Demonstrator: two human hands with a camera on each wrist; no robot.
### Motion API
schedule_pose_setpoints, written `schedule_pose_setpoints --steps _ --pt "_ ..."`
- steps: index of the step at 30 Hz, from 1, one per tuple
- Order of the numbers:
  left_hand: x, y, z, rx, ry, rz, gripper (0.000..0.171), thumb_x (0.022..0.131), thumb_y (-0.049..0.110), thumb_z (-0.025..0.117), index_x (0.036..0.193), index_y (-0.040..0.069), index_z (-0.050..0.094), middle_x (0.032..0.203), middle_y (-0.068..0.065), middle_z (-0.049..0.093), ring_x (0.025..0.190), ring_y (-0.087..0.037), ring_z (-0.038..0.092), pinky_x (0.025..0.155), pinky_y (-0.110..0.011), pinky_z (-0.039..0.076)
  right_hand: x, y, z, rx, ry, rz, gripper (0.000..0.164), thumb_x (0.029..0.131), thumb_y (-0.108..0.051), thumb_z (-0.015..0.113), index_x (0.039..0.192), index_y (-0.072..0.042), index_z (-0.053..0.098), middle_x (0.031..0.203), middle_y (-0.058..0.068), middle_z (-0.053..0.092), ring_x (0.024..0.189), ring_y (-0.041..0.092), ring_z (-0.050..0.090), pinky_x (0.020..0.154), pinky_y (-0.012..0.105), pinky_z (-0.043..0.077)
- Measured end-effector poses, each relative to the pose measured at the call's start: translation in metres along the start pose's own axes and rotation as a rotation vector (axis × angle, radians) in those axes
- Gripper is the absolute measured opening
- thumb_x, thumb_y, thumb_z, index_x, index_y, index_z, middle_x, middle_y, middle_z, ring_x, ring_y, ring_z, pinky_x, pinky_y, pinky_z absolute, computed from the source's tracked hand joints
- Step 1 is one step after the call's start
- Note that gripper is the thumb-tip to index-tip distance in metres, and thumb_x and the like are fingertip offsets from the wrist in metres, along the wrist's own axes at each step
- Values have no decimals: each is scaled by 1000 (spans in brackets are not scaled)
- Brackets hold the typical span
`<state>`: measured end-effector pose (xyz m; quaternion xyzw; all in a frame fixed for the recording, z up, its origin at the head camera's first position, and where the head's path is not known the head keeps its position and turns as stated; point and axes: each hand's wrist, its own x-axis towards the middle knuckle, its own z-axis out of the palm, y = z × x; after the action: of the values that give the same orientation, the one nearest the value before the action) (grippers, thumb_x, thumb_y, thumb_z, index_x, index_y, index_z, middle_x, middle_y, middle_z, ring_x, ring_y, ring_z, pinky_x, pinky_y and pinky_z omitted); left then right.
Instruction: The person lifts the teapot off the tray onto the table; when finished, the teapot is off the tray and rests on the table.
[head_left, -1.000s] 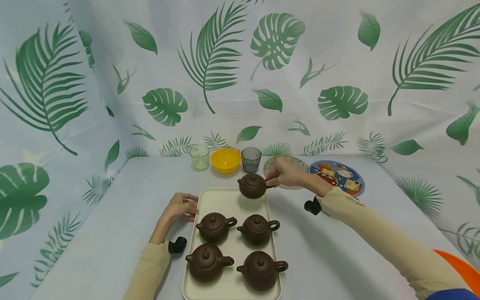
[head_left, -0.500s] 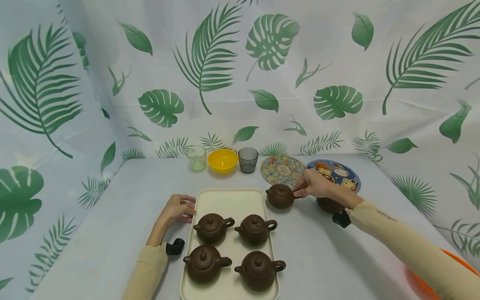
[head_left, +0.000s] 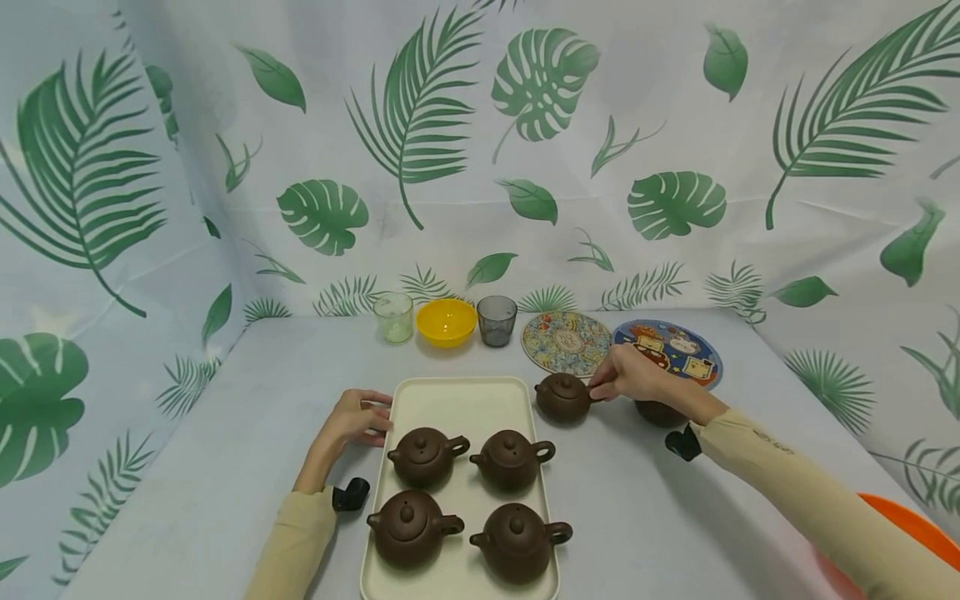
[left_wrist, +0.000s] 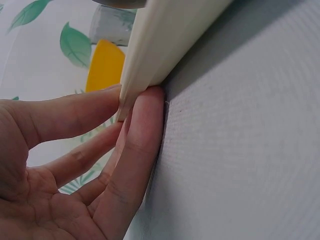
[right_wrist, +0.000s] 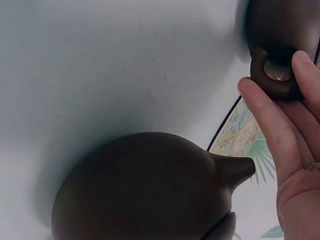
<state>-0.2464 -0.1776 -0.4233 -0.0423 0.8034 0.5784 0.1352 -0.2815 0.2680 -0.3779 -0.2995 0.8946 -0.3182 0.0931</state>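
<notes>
My right hand (head_left: pixel 633 375) pinches the handle of a small dark brown teapot (head_left: pixel 562 400), which stands upright on the table just right of the tray's far end. The right wrist view shows thumb and fingertips around that looped handle (right_wrist: pixel 272 87). Fingers of my left hand (head_left: pixel 352 421) hold the left rim of the cream tray (head_left: pixel 457 392), thumb above and another finger tucked low beside the table in the left wrist view. Several similar teapots sit on the tray, among them one at the near right (head_left: pixel 517 546). Another teapot (head_left: pixel 660 414) is partly hidden behind my right wrist.
Along the back stand a pale green glass (head_left: pixel 393 317), a yellow bowl (head_left: pixel 447 323) and a grey glass (head_left: pixel 497 321). Two round patterned mats, one floral (head_left: pixel 558 342) and one blue (head_left: pixel 705 346), lie to their right. An orange rim (head_left: pixel 911 521) shows under my right forearm.
My right hand has carried the small teapot from over the tray's far right corner rightward and down onto the table. My left hand has stayed at the tray's left rim.
</notes>
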Motion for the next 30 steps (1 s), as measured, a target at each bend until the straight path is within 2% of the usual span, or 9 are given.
schedule_pose_setpoints --steps 4,7,10,13,17,21,26,30 --pt "1 -1 0 -2 -1 -4 46 79 -11 66 123 -10 56 93 -18 65 66 -17 65 59 -32 60 2 -3 -2 -82 16 14 10 80 -3 75 87 4 76 81 15 73 67 17 70 57 24 57" --pt "1 -1 1 -1 -4 -7 46 79 -11 66 123 -10 56 95 -19 65 66 -18 65 59 -33 60 4 -16 -7 -126 71 16 11 80 -5 75 87 3 76 81 13 73 70 17 70 59 27 58" --pt "1 -1 1 0 -8 -12 46 79 -10 66 124 -10 56 95 -19 65 66 -17 64 59 -33 60 4 -37 -13 -98 129 -1 13 82 -6 74 90 4 75 84 14 73 72 19 71 60 29 58" --pt "1 -1 1 -2 -4 -17 46 79 -10 66 124 -10 56 94 -18 65 66 -17 64 59 -32 60 6 -59 -11 -56 149 -44 15 83 -8 74 93 3 75 88 14 73 75 18 71 62 27 58" --pt "1 0 0 -9 5 -10 46 78 -11 66 123 -10 57 91 -17 65 64 -17 64 57 -32 59 8 -81 2 -8 104 -115 18 83 -9 74 95 4 74 89 13 73 78 18 71 65 25 59" --pt "1 0 0 -3 3 -3 46 78 -11 66 123 -10 56 90 -17 65 65 -17 64 57 -33 59 7 -92 22 -2 29 -166 18 82 -11 75 95 3 75 89 12 74 79 15 71 68 23 59" --pt "1 0 1 5 3 -13 46 78 -10 66 123 -10 56 93 -17 65 65 -17 64 59 -32 60 0 -96 44 29 -63 -165 23 82 -13 75 97 4 74 88 8 74 79 11 70 69 19 57" --pt "0 1 1 12 1 -11 46 78 -10 67 123 -10 56 92 -18 65 63 -17 64 58 -32 60 -5 -96 54 68 -98 -159 20 82 -12 75 96 3 75 86 6 74 78 10 70 68 19 57"
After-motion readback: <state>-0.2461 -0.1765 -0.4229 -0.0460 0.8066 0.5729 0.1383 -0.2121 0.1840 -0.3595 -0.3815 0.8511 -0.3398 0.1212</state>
